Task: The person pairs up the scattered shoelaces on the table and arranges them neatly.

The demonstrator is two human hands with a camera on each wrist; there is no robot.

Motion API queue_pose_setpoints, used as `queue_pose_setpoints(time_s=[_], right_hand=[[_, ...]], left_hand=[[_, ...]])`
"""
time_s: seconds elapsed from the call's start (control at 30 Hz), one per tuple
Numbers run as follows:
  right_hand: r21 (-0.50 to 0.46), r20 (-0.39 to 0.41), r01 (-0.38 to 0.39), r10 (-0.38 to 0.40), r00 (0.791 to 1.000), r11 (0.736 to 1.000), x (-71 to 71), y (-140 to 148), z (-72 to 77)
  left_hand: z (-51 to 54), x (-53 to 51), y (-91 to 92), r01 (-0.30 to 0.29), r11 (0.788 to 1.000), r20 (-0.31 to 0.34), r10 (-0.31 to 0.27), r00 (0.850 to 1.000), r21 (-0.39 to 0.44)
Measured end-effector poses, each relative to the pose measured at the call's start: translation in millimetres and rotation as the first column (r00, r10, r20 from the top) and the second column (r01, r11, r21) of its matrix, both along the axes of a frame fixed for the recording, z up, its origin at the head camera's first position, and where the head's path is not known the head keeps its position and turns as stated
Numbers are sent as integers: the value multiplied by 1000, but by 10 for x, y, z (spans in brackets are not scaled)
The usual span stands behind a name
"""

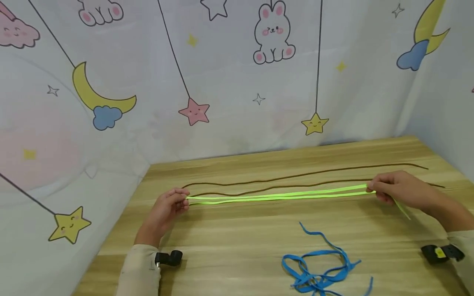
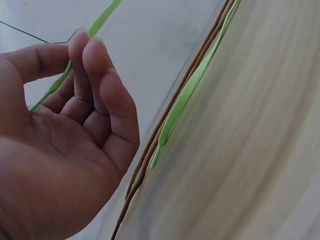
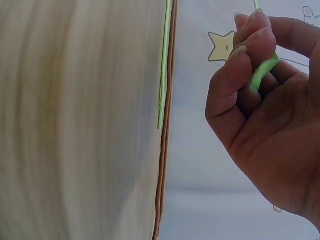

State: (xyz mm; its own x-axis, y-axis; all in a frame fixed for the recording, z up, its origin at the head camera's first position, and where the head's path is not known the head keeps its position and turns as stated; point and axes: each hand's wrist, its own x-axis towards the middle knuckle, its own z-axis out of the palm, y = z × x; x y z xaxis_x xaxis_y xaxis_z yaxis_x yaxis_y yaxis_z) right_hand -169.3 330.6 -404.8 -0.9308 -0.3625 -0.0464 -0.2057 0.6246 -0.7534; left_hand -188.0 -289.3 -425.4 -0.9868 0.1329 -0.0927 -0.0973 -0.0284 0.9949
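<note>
My left hand [image 1: 166, 209] and my right hand [image 1: 405, 190] hold a bright green flat lace [image 1: 344, 188] stretched between them above the table. In the left wrist view, thumb and fingertips pinch the held lace [image 2: 102, 19], and its tail crosses the palm. The right wrist view has the right fingertips pinching the other end, with a short green tail [image 3: 264, 72] hanging by the palm. A second green lace [image 1: 207, 203] lies straight on the table just below the held one. Behind it run two thin brown laces [image 1: 326, 170], roughly side by side.
A tangled blue lace [image 1: 346, 265] lies on the wood-grain table [image 1: 229, 242], nearer to me. Behind the table hangs a white printed curtain [image 1: 229, 135], which also covers the left and right sides. A small black camera [image 1: 170, 258] is strapped to the left wrist.
</note>
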Motion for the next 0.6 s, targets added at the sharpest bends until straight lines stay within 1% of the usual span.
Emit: queue_pose_setpoints(time_s=[0.1, 0.2, 0.27, 0.4, 0.47, 0.6], right_hand=[[-1, 10, -10, 10, 1000, 1000, -19, 39, -33], [9, 26, -31, 31, 999, 999, -17, 63, -59], [15, 31, -44, 43, 999, 999, -15, 73, -71], [-4, 55, -55, 55, 997, 998, -5, 96, -71], [-11, 71, -59, 60, 996, 998, -5, 108, -67], [4, 101, -52, 51, 994, 999, -14, 137, -68]], left_hand=[[5, -33, -8, 31, 998, 18, -30, 999, -62], [-37, -11, -11, 36, 992, 33, -33, 999, -119], [-51, -8, -16, 32, 987, 34, -27, 999, -158], [-72, -18, -48, 26, 973, 43, -16, 999, -229], [-82, -23, -65, 19, 967, 45, -8, 999, -254], [-110, -26, -92, 12, 961, 53, 3, 999, -277]])
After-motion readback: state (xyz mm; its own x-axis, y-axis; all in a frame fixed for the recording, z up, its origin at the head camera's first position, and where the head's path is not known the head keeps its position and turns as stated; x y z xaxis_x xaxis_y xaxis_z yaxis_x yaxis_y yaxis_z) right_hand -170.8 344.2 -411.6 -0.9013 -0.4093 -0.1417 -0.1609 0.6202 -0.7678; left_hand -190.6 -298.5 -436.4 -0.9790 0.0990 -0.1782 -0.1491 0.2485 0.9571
